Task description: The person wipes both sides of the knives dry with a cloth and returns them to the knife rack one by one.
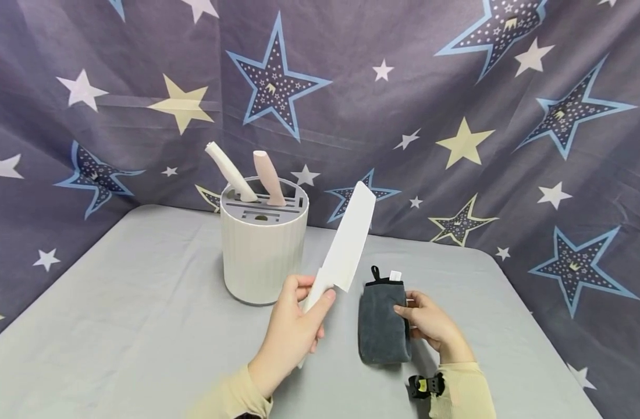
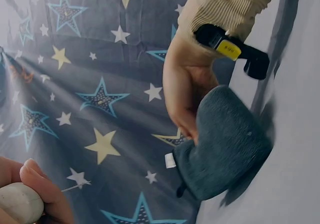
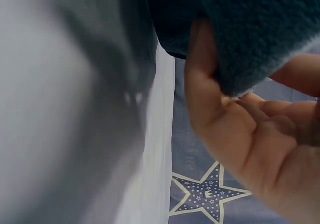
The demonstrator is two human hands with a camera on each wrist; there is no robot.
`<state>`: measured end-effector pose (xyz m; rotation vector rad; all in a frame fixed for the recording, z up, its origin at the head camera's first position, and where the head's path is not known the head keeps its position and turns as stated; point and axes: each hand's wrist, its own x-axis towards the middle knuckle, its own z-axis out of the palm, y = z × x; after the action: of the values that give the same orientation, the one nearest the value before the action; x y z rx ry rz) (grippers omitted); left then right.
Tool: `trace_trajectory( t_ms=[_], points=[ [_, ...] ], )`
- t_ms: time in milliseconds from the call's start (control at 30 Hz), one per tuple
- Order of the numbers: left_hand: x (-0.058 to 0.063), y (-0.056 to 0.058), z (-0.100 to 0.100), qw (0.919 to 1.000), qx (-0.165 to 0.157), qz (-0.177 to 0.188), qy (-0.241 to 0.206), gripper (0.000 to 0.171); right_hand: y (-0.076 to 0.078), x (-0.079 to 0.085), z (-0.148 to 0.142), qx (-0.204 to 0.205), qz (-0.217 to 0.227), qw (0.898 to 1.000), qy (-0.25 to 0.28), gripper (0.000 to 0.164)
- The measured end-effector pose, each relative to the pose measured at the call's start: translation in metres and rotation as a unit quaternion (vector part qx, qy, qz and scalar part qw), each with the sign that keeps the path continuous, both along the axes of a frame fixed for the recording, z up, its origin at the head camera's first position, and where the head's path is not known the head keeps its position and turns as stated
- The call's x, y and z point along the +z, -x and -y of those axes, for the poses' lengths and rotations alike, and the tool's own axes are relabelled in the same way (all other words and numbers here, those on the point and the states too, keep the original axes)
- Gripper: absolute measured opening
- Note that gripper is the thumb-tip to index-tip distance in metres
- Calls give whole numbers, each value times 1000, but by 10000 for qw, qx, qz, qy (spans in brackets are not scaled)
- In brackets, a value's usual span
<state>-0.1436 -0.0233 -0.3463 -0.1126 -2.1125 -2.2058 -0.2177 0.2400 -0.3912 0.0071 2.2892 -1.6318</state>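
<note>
In the head view my left hand [image 1: 294, 329] grips the white handle of a kitchen knife [image 1: 349, 235], whose broad white blade slants up and to the right. The handle's round butt shows beside the left thumb in the left wrist view. My right hand [image 1: 435, 326] pinches the right edge of a folded dark grey cloth [image 1: 383, 323], thumb on top and fingers beneath. A black loop and a white tag stick out at the cloth's far end. Seen from the right wrist, the cloth's fuzzy edge [image 3: 255, 38] lies between thumb and fingers.
A cream ribbed knife block [image 1: 262, 256] with a grey slotted top stands behind the left hand. One white-handled knife [image 1: 231, 171] and one pink-handled knife [image 1: 269, 177] are in its slots. A light grey cloth covers the table [image 1: 116, 326]. A star-patterned curtain [image 1: 383, 116] hangs behind and at the sides.
</note>
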Motion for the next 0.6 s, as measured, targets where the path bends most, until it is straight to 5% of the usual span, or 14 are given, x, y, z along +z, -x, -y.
trace_trajectory(
  t_ms=[367,600],
  points=[
    [46,-3,38,9961,188,-252,821,35,1,0,10,-126,-57,9994,-303,46],
    [69,0,59,9819,262,-872,1662,29,-1,-3,9,-276,-129,9982,-512,42]
  ],
)
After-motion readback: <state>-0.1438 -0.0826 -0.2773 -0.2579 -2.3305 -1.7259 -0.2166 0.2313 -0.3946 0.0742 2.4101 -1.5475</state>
